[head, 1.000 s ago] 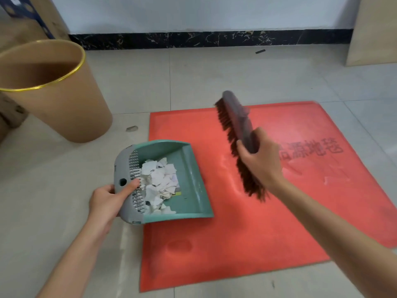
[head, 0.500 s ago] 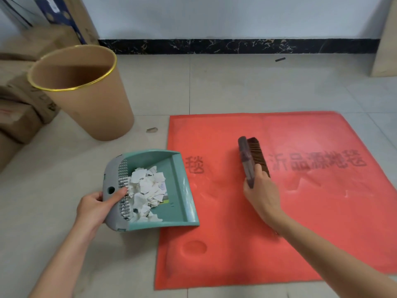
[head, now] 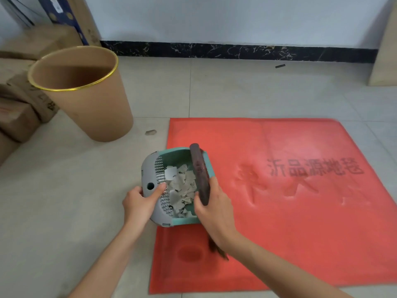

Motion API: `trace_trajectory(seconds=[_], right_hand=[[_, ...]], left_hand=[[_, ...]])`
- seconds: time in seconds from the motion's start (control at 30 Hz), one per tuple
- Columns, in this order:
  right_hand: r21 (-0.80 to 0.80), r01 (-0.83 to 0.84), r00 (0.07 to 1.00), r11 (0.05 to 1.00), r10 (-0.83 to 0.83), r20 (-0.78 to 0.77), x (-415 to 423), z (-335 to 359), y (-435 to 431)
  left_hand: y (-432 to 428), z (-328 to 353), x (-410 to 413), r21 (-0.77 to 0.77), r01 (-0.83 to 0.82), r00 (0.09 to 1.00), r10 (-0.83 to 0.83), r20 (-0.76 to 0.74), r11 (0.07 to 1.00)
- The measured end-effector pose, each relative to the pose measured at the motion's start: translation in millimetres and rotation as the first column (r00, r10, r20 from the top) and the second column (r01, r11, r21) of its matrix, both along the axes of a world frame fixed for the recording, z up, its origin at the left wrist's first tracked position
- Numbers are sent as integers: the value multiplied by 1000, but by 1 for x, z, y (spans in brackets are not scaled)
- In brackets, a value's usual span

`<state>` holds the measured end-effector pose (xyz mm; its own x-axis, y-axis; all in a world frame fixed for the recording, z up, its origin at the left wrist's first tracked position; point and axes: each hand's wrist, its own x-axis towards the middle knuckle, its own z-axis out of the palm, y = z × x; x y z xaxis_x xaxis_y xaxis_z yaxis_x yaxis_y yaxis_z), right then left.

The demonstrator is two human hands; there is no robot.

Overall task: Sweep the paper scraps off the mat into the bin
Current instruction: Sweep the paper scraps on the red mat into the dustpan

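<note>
We log the scene from the biggest thing down: the floor point(head: 236, 93) is pale tile, and on it lies the red mat point(head: 300, 211), which looks free of paper as far as we can see, with only dents and printed characters on its surface. The brown bin point(head: 90, 104) stands upright on the tile, well apart from the mat's far left corner, its gold-rimmed mouth open and unobstructed. The dustpan point(head: 150, 179) sits over the mat's left edge, and the paper scraps point(head: 181, 190) are heaped inside it against the ribbed back wall. The brush point(head: 200, 175) lies along the open lip of the pan, bristles down, closing off the mouth. Our left hand point(head: 139, 203) grips the pan's grey back, fingers wrapped behind and thumb pressed on the ribbed strip; our right hand point(head: 214, 209) has its fingers curled closed around the near end of the brush. We judge the sweeping done and the carry to the bin as the step in hand. To do it well, we should keep the pan tilted back so the scraps stay against the rear wall, keep the brush across the lip as a gate, move slowly so nothing flutters out, and tip only once the lip is over the bin's rim. One small grey scrap point(head: 150, 132) lies on the tile between bin and mat; whether it is paper we cannot tell.
</note>
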<state>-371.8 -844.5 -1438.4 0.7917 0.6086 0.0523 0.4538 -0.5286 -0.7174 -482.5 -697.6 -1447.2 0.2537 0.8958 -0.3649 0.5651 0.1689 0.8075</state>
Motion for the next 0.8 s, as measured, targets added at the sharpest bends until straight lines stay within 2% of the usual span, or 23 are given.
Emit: trace_trajectory(seconds=[0.17,0.33,0.53,0.8], right_hand=[[98,-1,996,995,9,-83,-16,10,10],[122,3,993,993,12,-117,-2,16,7],[172,-68,985,983,94,-148,16,25,-10],[214,-114,983,970,142,-119,25,39,-23]], left_hand=[[-25,-6,18,-313,31,979,33,199,949],[-36,-3,30,-436,133,935,33,353,890],[-48,-1,48,-451,179,920,14,391,875],[-55,1,54,-456,145,920,49,388,878]])
